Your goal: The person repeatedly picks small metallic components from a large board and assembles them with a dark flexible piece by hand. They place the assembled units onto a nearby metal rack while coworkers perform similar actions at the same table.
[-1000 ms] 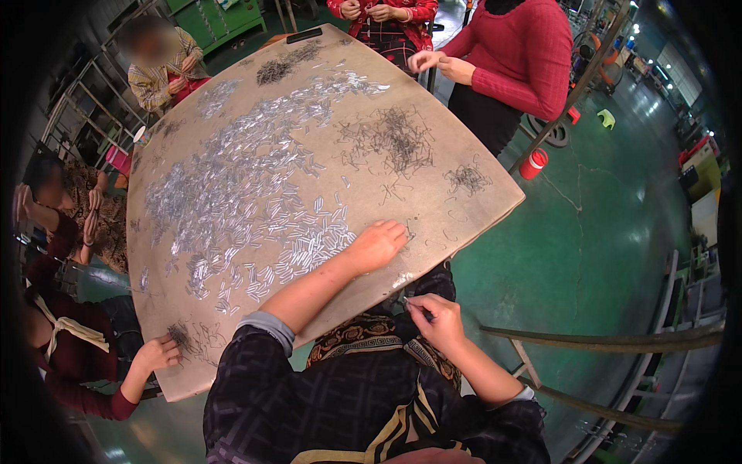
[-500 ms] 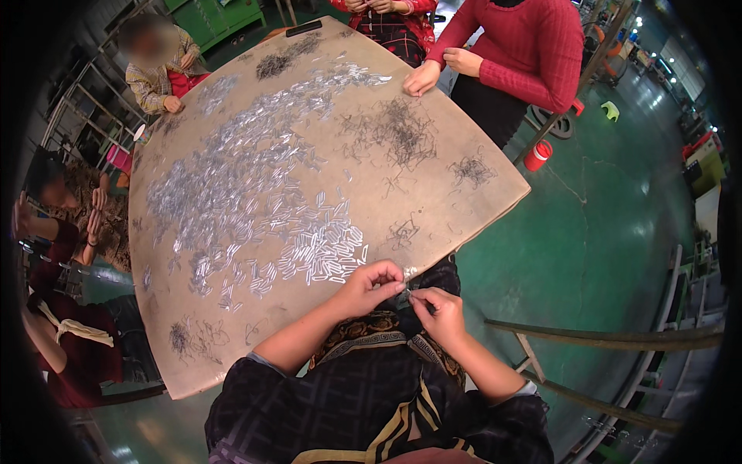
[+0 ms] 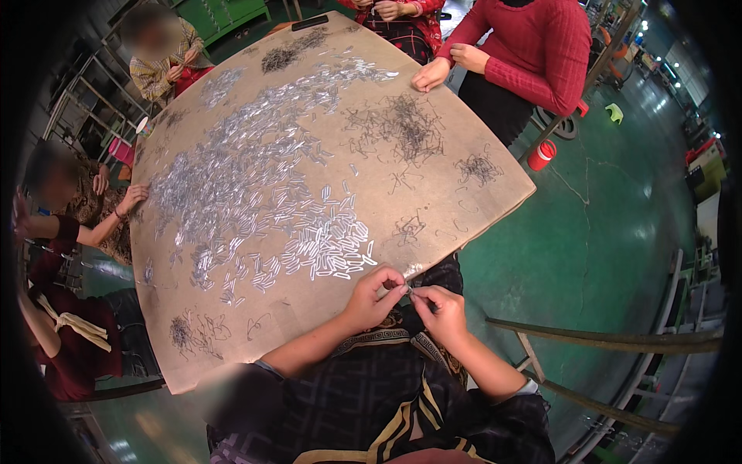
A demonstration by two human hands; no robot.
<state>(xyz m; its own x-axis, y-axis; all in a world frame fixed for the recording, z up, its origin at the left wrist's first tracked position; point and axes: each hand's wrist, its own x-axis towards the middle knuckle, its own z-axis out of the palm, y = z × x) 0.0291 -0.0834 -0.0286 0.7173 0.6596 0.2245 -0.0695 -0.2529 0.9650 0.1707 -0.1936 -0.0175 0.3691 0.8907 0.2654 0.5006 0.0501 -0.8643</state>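
Just off the near edge of the brown-topped table (image 3: 305, 301), my left hand (image 3: 369, 300) is pinched, thumb against fingertips. My right hand (image 3: 444, 315) pinches too, its fingertips meeting the left's. Something tiny is between them, too small to make out. Beyond my left hand, a dense heap of shiny silver oval metal pieces (image 3: 332, 243) lies on the tabletop. A small cluster of thin dark wire hooks (image 3: 408, 227) is a short way beyond my fingers.
More dark wires lie in a larger tangle (image 3: 406, 131) and a front-left bunch (image 3: 182, 331). Several co-workers sit around the table; one hand (image 3: 433, 75) rests at the far right edge. A red container (image 3: 542, 155) stands to the right, above a metal rail (image 3: 603, 333).
My hands stay pinched together, the left shifted slightly. At the left edge, a co-worker's hand has reached onto the table. The far-left co-worker's hand has lifted off the edge.
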